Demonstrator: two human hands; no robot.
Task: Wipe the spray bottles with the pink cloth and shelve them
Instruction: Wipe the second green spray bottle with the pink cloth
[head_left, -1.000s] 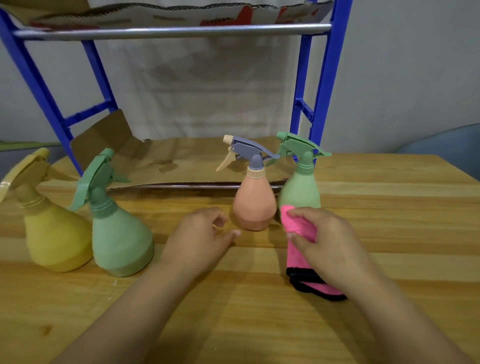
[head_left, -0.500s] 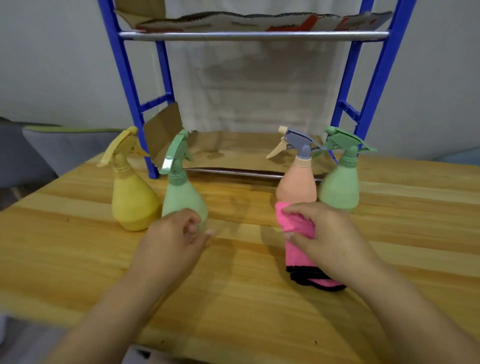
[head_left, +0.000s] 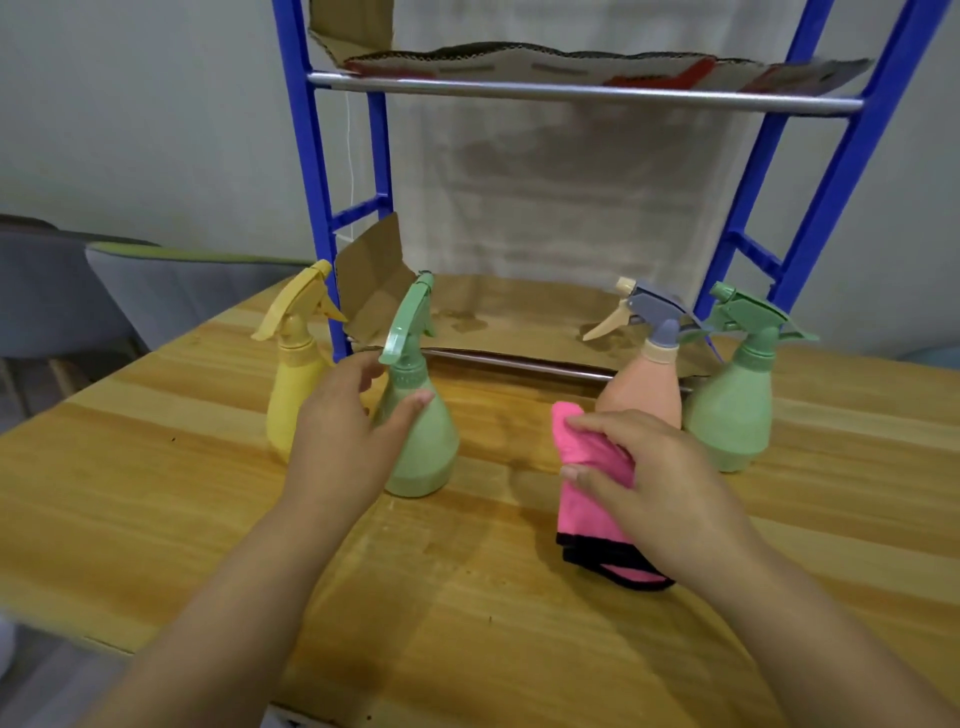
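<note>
Several spray bottles stand on the wooden table (head_left: 156, 493) in front of a blue rack. At the left are a yellow bottle (head_left: 291, 384) and a green bottle (head_left: 423, 447). At the right are a peach bottle with a grey trigger (head_left: 647, 389) and a second green bottle (head_left: 735, 410). My left hand (head_left: 348, 436) is open, fingers spread around the left green bottle's body, thumb touching its front. My right hand (head_left: 660, 488) holds the pink cloth with black trim (head_left: 592, 493), which drapes onto the table in front of the peach bottle.
The blue rack (head_left: 311, 208) has a low shelf lined with brown cardboard (head_left: 509, 317) and an upper shelf with a steel rail (head_left: 571, 93) carrying flattened cardboard. Grey chairs (head_left: 104, 291) stand beyond the table's left edge. A white wall is behind.
My left hand moved forward and opened onto the left green bottle. The view swung left, so the left bottles sit nearer the middle. My right hand still holds the cloth.
</note>
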